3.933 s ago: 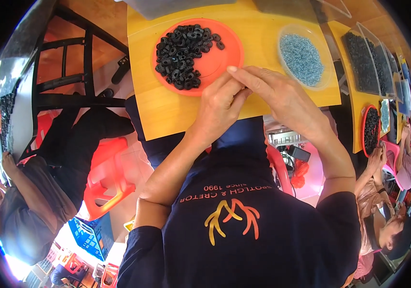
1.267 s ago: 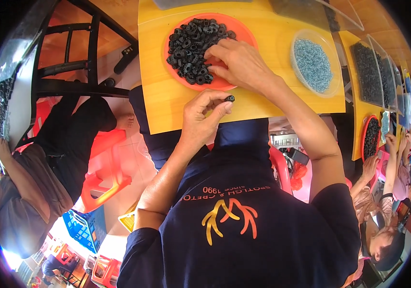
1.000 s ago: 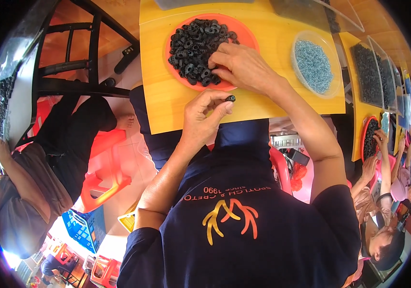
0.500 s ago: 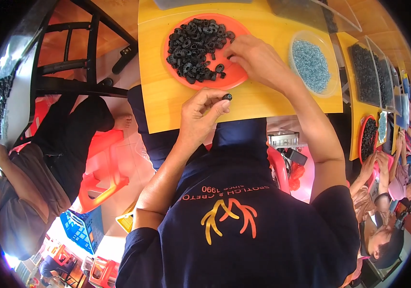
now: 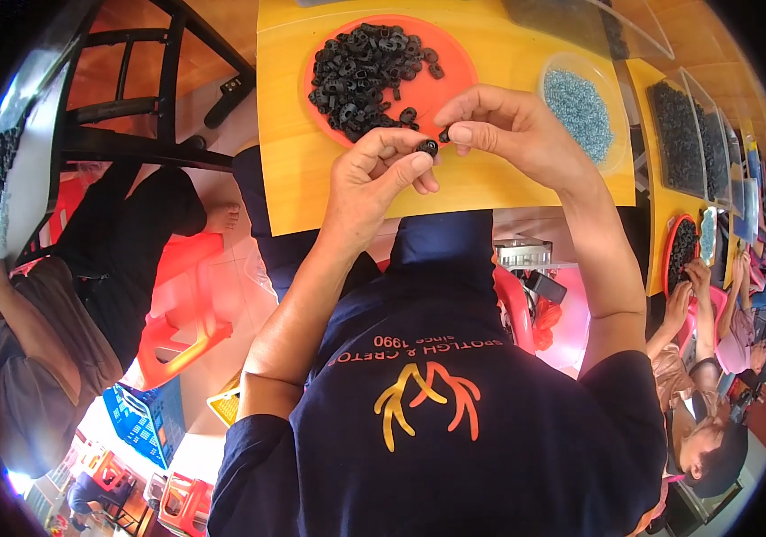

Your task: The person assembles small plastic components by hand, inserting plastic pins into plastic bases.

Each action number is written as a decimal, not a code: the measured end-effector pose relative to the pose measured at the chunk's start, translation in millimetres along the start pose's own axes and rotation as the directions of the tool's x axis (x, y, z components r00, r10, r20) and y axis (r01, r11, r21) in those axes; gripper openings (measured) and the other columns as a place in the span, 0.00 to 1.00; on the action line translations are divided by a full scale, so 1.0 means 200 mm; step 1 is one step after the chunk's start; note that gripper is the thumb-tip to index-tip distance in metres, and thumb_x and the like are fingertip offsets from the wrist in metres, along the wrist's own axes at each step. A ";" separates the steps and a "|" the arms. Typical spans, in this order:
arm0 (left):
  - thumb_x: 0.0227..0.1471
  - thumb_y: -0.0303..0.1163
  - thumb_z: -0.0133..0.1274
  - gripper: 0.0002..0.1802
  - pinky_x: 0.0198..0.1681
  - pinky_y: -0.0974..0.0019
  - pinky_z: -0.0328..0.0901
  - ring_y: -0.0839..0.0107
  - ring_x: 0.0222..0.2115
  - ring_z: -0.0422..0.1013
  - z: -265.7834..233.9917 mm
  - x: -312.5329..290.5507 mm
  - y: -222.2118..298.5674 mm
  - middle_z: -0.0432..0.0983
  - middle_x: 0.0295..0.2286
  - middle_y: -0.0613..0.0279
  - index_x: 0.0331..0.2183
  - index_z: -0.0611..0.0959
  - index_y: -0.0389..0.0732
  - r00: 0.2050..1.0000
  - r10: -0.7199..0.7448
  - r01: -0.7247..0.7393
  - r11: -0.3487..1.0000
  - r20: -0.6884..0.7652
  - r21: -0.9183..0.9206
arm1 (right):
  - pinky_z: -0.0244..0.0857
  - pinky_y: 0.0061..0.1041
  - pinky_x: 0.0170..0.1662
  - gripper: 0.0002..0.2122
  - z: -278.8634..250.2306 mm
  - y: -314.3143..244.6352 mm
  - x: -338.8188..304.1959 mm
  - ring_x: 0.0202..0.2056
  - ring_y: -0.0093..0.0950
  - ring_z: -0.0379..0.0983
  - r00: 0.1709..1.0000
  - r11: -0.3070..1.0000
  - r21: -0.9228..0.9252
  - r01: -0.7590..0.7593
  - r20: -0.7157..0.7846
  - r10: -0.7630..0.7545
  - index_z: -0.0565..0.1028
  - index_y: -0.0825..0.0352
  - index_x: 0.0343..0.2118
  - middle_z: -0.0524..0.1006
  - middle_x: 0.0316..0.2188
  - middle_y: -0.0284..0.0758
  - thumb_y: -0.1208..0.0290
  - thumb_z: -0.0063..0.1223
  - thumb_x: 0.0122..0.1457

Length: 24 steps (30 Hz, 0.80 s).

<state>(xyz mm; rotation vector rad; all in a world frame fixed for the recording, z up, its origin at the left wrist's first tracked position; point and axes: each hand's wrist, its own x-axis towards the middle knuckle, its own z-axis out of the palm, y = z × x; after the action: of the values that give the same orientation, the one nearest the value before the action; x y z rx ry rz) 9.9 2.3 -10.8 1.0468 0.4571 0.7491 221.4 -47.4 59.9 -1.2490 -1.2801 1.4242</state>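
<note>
Grip of your left hand (image 5: pixel 378 174) is narrow on a black piece (image 5: pixel 427 148); your right hand (image 5: pixel 517 136) pinches a dark bit (image 5: pixel 444 135) just beside it, near the red plate (image 5: pixel 441 89). Pairing seems in hand; joining them would call for lined-up ends.

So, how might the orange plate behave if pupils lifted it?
The orange plate looks fairly stiff, given its smooth, round outline. It may tip leftward, since black parts crowd that side. Those parts, loosely heaped, would likely slide if tilted.
</note>
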 end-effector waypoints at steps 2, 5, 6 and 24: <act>0.57 0.26 0.56 0.10 0.35 0.70 0.69 0.73 0.29 0.75 0.00 0.00 0.01 0.79 0.32 0.57 0.41 0.79 0.34 1.000 0.009 -0.009 1.000 -0.006 -0.012 | 0.66 0.18 0.43 0.10 0.02 0.00 0.00 0.36 0.16 0.72 1.000 1.000 -0.005 -0.006 0.009 0.006 0.78 0.68 0.43 0.78 0.35 0.27 0.69 0.57 0.62; 0.57 0.26 0.57 0.09 0.34 0.70 0.69 0.73 0.29 0.75 0.00 0.00 0.02 0.79 0.31 0.58 0.41 0.79 0.34 1.000 0.002 -0.002 1.000 -0.005 0.014 | 0.66 0.18 0.42 0.10 0.03 -0.01 -0.01 0.35 0.17 0.72 1.000 1.000 -0.023 -0.013 0.015 0.013 0.78 0.68 0.43 0.78 0.34 0.27 0.69 0.57 0.62; 0.57 0.26 0.57 0.09 0.34 0.70 0.69 0.73 0.29 0.75 0.00 0.00 0.03 0.79 0.31 0.58 0.41 0.79 0.34 1.000 0.002 -0.002 1.000 -0.009 0.013 | 0.67 0.18 0.42 0.10 0.03 -0.01 -0.01 0.35 0.17 0.72 1.000 0.999 -0.037 -0.014 0.009 0.014 0.78 0.68 0.43 0.78 0.33 0.27 0.68 0.57 0.62; 0.56 0.24 0.57 0.07 0.33 0.73 0.70 0.77 0.28 0.75 0.05 -0.08 -0.02 0.79 0.30 0.63 0.39 0.81 0.34 0.981 -0.140 0.132 0.989 0.135 0.067 | 0.67 0.25 0.34 0.12 0.05 -0.01 -0.17 0.29 0.24 0.72 0.985 0.883 -0.450 -0.135 0.032 0.167 0.74 0.71 0.39 0.76 0.27 0.35 0.64 0.54 0.63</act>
<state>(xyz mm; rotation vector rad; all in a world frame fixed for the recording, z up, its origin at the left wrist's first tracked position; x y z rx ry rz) 7.5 -17.4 -10.1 1.1030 0.4275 0.5395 217.4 -82.6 66.3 -1.6457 -1.6537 1.3297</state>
